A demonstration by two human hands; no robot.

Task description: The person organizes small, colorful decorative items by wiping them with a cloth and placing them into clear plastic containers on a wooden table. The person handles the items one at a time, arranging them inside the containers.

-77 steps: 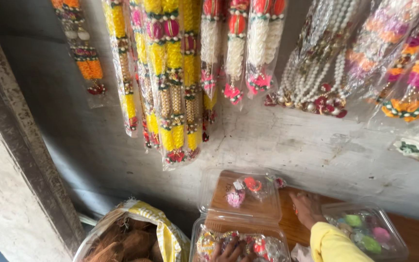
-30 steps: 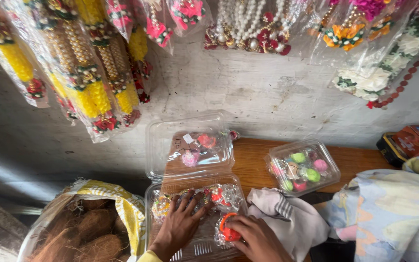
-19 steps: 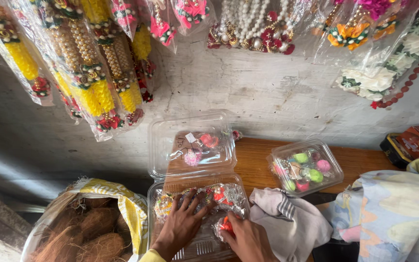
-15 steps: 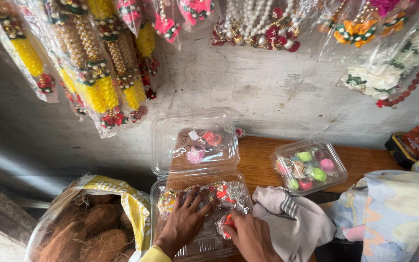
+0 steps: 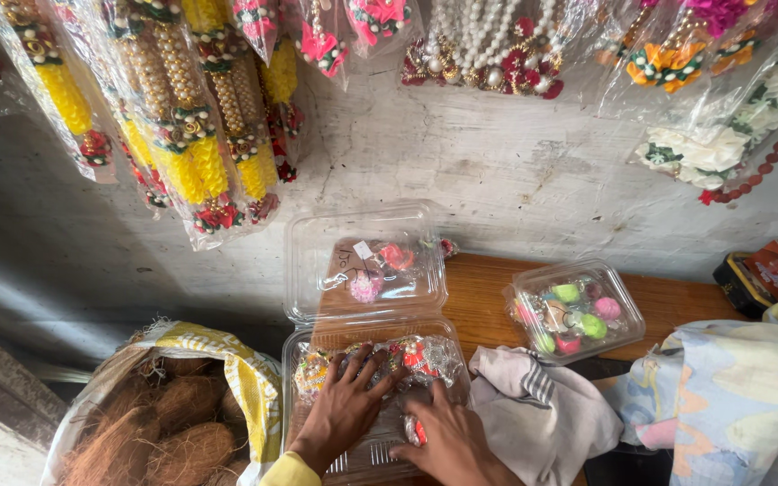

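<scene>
A clear plastic clamshell box (image 5: 310,346) lies open on a wooden shelf (image 5: 483,297), its lid (image 5: 303,261) tipped back toward the wall. Small colourful ornaments (image 5: 416,353) wrapped in clear plastic fill the tray. My left hand (image 5: 346,407) rests flat on them, fingers spread. Beside it, my right hand (image 5: 447,434) presses down on the packets, with a red piece (image 5: 420,434) under its fingers. Whether it grips anything is unclear.
A second, closed clear box of coloured balls (image 5: 574,311) sits to the right. A grey cloth (image 5: 542,409) and a patterned cloth (image 5: 731,396) lie right of my hands. A sack of coconuts (image 5: 168,423) stands left. Packaged garlands (image 5: 186,135) hang on the wall.
The view dropped from the hanging garlands to the shelf. My left hand spread out over the tray. My right hand slid a little left within the tray.
</scene>
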